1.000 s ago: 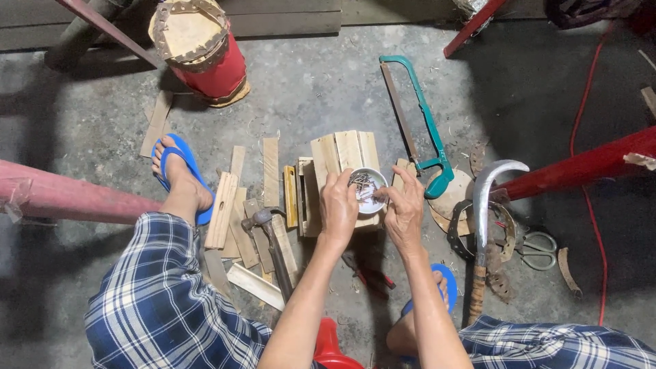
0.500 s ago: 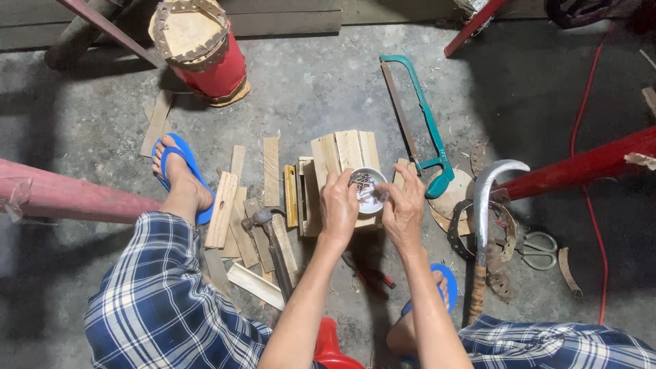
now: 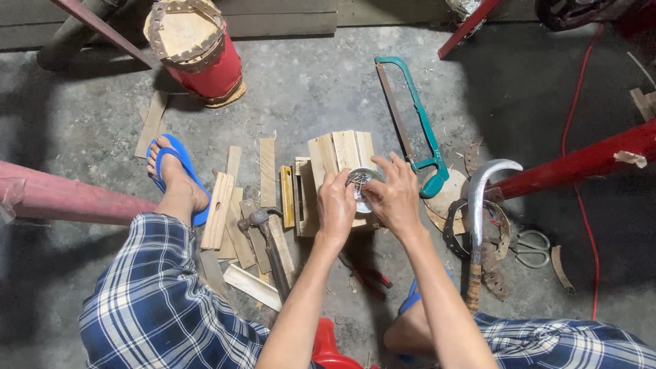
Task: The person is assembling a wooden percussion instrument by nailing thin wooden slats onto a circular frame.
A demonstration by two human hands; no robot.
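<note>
My left hand point(image 3: 336, 203) and my right hand point(image 3: 392, 195) meet over a small round tin of nails point(image 3: 360, 183) that rests on a little box of pale wooden slats point(image 3: 339, 152). The left fingers pinch at the nails inside the tin. The right hand cups the tin's right side with its fingers spread over the rim. Both forearms reach down from the bottom of the view, and the hands hide most of the tin.
A hammer point(image 3: 268, 240) lies among loose wood strips point(image 3: 222, 208) on the concrete floor to the left. A green hacksaw point(image 3: 417, 116), a curved sickle point(image 3: 477, 219) and scissors point(image 3: 531, 247) lie to the right. A red drum point(image 3: 195, 48) stands behind; red metal legs point(image 3: 581, 164) cross at both sides.
Both hands have stayed on the tin; the left fingers have shifted a little further into the nails. Nothing else has moved.
</note>
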